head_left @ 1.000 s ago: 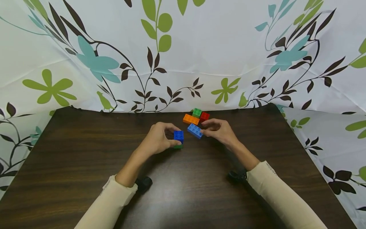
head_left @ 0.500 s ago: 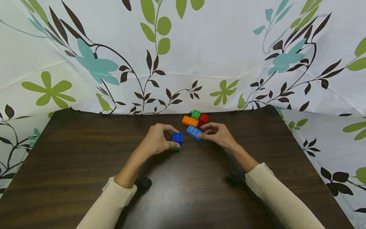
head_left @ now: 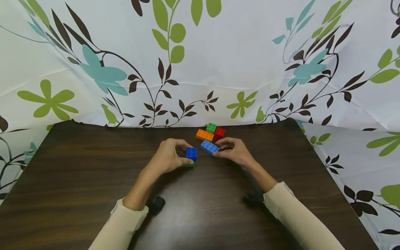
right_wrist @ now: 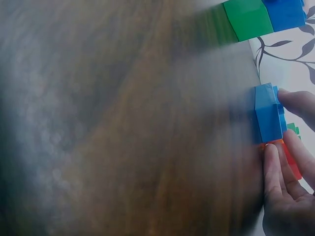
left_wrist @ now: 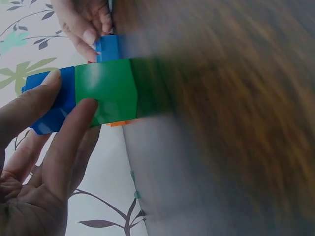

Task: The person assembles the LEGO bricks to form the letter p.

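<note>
My left hand (head_left: 168, 157) grips a dark blue toy brick (head_left: 191, 152) stacked on a green brick (left_wrist: 104, 91). In the left wrist view, the thumb lies on the blue brick and a finger on the green one. Right of the stack, a longer light blue brick (head_left: 209, 147) lies on the table, studs up. My right hand (head_left: 235, 151) holds its right end between thumb and fingers, as the right wrist view also shows. A small space separates the stack from the light blue brick (right_wrist: 268, 113).
Just behind the light blue brick, an orange brick (head_left: 204, 134), a small green brick (head_left: 211, 127) and a red brick (head_left: 219, 133) sit close together. The dark wooden table (head_left: 93, 180) ends at a patterned curtain (head_left: 237, 52) behind them.
The right thumb has slid a little toward the near side of the light blue brick. The left hand keeps its grip on the stack. The head view has shifted slightly.
</note>
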Tool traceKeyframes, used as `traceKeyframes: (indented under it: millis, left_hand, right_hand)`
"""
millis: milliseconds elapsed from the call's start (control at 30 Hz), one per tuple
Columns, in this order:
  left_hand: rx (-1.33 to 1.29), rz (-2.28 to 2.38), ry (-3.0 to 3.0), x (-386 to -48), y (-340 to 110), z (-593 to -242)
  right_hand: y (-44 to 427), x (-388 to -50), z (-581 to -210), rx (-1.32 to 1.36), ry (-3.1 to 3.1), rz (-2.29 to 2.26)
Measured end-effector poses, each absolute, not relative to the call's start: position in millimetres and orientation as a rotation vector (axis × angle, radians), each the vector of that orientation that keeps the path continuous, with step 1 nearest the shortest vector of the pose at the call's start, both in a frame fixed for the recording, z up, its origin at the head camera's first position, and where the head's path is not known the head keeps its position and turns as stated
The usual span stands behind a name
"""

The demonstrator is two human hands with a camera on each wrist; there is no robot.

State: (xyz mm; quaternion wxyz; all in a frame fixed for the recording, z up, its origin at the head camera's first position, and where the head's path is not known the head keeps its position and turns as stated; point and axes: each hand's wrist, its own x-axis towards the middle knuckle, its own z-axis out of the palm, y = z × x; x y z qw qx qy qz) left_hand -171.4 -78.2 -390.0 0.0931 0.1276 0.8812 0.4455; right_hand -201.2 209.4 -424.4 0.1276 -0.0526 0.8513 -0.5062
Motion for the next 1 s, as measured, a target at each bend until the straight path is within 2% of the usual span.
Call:
traceKeyframes:
  millis: [1000]
  left_hand:
    - [0.409, 1.361, 2.572, -171.1, -81.4, -391.8]
  right_hand:
    - [201.8, -205.9, -426.4, -0.105, 2.507, -1.425]
